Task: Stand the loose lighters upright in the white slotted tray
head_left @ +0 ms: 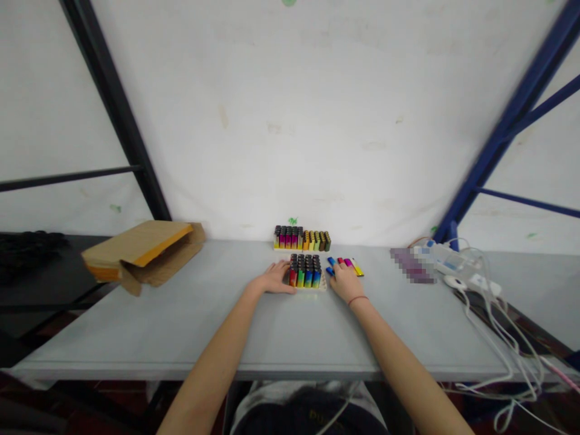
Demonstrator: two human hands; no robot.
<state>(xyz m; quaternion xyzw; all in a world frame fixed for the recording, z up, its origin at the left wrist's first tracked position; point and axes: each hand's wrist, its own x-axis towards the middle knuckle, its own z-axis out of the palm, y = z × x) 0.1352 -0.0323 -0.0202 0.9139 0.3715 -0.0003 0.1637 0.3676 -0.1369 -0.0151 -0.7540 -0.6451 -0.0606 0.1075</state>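
Observation:
A white tray [323,284] holds rows of upright lighters [304,275] with black tops and red, green and blue bodies; slots show at its right end. My left hand [275,280] is curved round the tray's left side, thumb along the front and fingers behind. To the right, my right hand [346,284] is closed at the fingertips on a blue lighter [330,272]. Just beyond those fingers lie several loose lighters, among them a second blue lighter [331,261], a pink lighter [348,263] and a yellow lighter [357,268]. My right hand partly covers them.
Behind stand a tray of purple lighters [289,238] and a group of yellow-green lighters [316,240], near the wall. An open cardboard box [149,251] sits at left on the grey table [190,332]. White cables [492,311] and a power strip [446,258] occupy the right end.

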